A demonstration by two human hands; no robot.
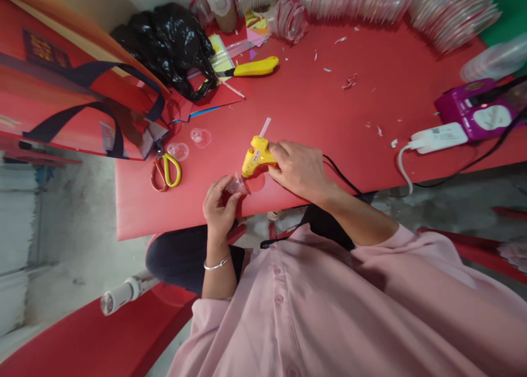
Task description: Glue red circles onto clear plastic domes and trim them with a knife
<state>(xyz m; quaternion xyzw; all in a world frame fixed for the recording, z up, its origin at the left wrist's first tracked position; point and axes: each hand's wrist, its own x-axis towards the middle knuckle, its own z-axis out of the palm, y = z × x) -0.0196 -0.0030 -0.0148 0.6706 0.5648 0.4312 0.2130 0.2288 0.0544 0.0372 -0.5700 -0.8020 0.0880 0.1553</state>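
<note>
My right hand [300, 167] is wrapped round a yellow hot glue gun [256, 156], with a clear glue stick [265, 127] poking out of its back end. The gun's nozzle points down at a small clear plastic piece [237, 186], touching it or very near. Thumb and fingers of my left hand [219, 206] pinch that piece by its left side, just over the red table [321, 108]. Two clear plastic domed lids [200, 138] lie to the left, past my left hand. Scissors [165, 171] with one yellow and one red handle rest beside them.
A yellow utility knife [256, 67] and a black plastic bag [173, 42] lie at the back left, beside a red bag [69, 91]. Stacked clear plastic cups [362, 3] line the far edge. A white power strip [442, 137] and purple box [473, 111] sit right, with cables.
</note>
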